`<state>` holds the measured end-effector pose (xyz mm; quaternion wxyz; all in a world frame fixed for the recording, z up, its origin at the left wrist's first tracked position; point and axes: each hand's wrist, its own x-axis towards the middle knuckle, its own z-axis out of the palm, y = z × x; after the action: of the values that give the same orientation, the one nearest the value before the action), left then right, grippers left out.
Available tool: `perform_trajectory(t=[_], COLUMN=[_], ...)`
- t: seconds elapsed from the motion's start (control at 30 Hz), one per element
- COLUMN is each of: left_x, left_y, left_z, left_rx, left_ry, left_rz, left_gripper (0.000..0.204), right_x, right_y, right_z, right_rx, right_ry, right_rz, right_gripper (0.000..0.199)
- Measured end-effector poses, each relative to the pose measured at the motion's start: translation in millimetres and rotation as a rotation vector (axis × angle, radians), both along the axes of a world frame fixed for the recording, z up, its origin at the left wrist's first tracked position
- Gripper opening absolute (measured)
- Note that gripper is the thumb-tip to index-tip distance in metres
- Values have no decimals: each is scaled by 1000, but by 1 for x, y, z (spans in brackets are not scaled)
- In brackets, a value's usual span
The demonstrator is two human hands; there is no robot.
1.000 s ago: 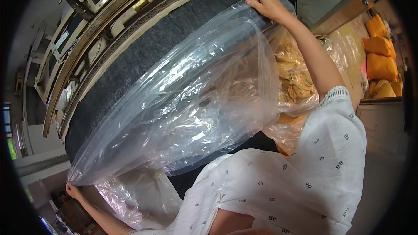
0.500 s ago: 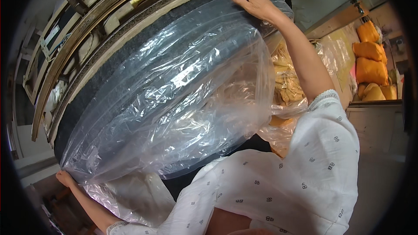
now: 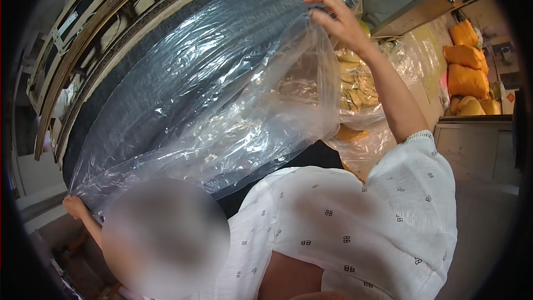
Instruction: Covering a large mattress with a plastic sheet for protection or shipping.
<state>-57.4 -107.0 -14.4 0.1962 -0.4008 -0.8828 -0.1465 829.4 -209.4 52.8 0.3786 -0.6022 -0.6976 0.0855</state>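
Note:
A large clear plastic sheet [image 3: 183, 78] lies in shiny wrinkles over dark cloth [image 3: 119, 61] on a long work surface. At the far left, my left hand [image 3: 75, 206] is closed on the sheet's gathered corner. My right hand [image 3: 341, 22] is raised at the far right end of the sheet. Its index finger and thumb show a gap between their tips. A lifted fold of the plastic rises to a point at the thumb, with creases spreading from there; the other fingers are partly hidden.
A long wooden rail [image 3: 94, 80] and metal frame parts run along the far side. On the right, bundles wrapped in clear plastic [image 3: 361, 86] lie beside the surface. Orange packages [image 3: 468, 80] are stacked on a cabinet [image 3: 472, 144]. A blurred round patch hides the lower left.
My right hand has lifted from lying flat on the sheet and come nearer, with a plastic fold drawn up to it. My left hand stays at the corner, shifted slightly up and left.

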Motion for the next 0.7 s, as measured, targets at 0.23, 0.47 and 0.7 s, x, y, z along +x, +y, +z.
perform_trajectory(t=[0.23,0.47,0.7], left_x=[-65,1,-141], left_y=[-12,5,-109], left_z=[-6,-17,32], left_rx=[24,207,340], left_ry=[114,-61,-134], left_rz=[-30,-88,-214], left_gripper=[26,29,42], right_x=[-1,32,20], right_y=[12,91,128], right_z=[-2,1,-24], right_rx=[-135,97,-99], right_ry=[611,141,-36], right_rz=[69,-212,-227], right_gripper=[17,17,22])
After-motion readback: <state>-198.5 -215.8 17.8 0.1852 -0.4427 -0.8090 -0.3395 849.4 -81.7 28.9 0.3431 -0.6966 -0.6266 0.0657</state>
